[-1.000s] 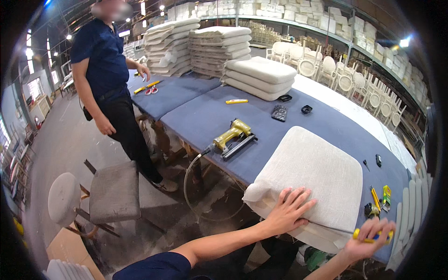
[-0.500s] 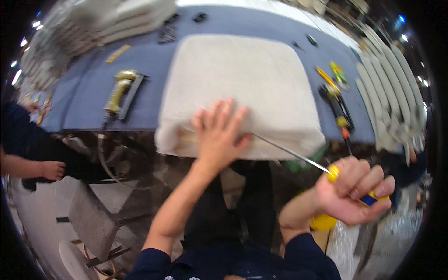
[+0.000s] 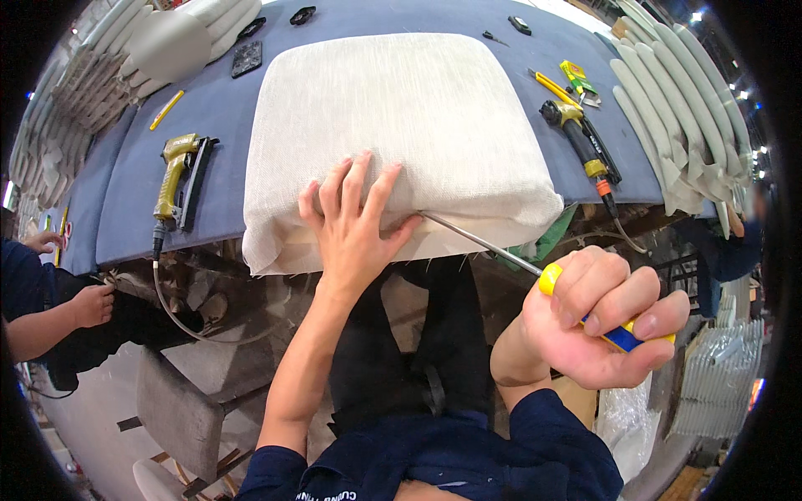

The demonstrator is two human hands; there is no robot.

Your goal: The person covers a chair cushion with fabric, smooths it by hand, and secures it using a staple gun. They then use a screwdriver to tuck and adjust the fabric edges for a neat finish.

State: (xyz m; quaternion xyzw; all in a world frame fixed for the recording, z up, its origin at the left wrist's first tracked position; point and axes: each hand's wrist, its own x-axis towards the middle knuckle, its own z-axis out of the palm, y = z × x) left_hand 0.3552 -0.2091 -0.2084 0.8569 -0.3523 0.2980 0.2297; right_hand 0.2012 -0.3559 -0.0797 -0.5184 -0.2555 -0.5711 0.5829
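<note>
A seat cushion (image 3: 393, 108) covered in pale woven fabric lies on the blue table, its near edge overhanging the front. My left hand (image 3: 351, 217) presses flat on the near part of the cushion, fingers spread. In my right hand (image 3: 601, 317), the fingers are wrapped round the yellow and blue handle of a screwdriver (image 3: 484, 244). Its long metal shaft slants up and left to the cushion's front fold, where the tip meets the fabric close to my left thumb. Whether the tip goes under the fabric I cannot tell.
Pneumatic staple guns lie left (image 3: 175, 184) and right (image 3: 585, 142) on the table (image 3: 217, 108), with hoses over the edge. A yellow utility knife (image 3: 553, 88) lies near the right one. Cushion stacks (image 3: 685, 108) flank both sides. At left another person's hand (image 3: 92, 306) shows beside a chair (image 3: 175, 409).
The whole view has shifted, so cushion and tools sit farther up and left in the picture. My left hand stays on the cushion, and the screwdriver tip stays at its front fold.
</note>
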